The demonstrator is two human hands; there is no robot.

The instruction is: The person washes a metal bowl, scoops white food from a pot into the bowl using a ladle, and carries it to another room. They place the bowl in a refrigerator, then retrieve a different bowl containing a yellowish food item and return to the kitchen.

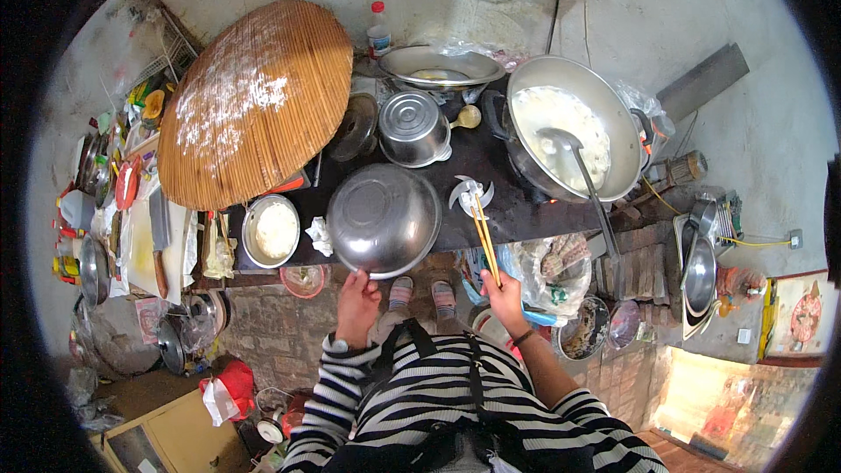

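My left hand (pixel 358 305) grips the near rim of a stainless-steel bowl (pixel 384 217), whose underside faces up towards me. In my right hand (pixel 503 301) is a pair of wooden chopsticks (pixel 486 243). Their tips reach into the white hub of a food-chopper blade (pixel 483 196) with curved metal arms, on the dark counter (pixel 427 253). To the right, a large two-handled metal pot (pixel 624 174) holds whitish food in cloudy liquid. A metal ladle (pixel 591 190) rests in it, its handle jutting over the near edge.
A round stalk tray (pixel 263 105) dusted with white powder leans at the left. Behind the bowl stand an upturned small pot (pixel 410 125) and a wide basin (pixel 440 59). A metal bowl with pale contents (pixel 246 243) and a cleaver (pixel 159 220) are at the left.
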